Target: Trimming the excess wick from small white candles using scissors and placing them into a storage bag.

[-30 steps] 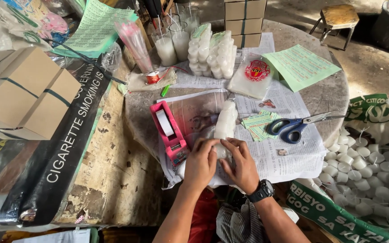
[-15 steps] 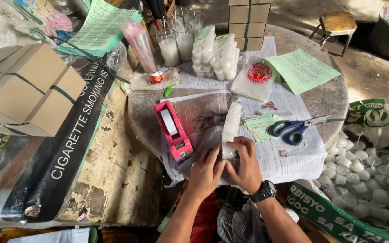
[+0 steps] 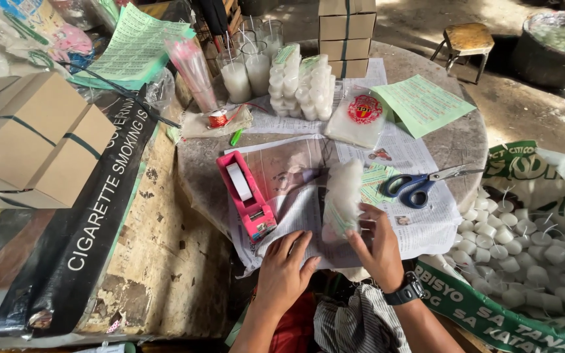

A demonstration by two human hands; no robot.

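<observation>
Packing step: right hand pinches the lower end of a clear plastic packet of white pieces. Left hand lies flat, fingers spread, on newspaper. Sealing likely next: pink tape dispenser sits just beyond left fingertips. Blue-handled scissors beyond right.

Scissors — pink tape dispenser

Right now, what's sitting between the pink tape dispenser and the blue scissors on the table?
In the head view, a clear plastic packet of white pieces lies between the pink tape dispenser and the blue scissors, on newspaper, with the right hand touching its near end.
</observation>
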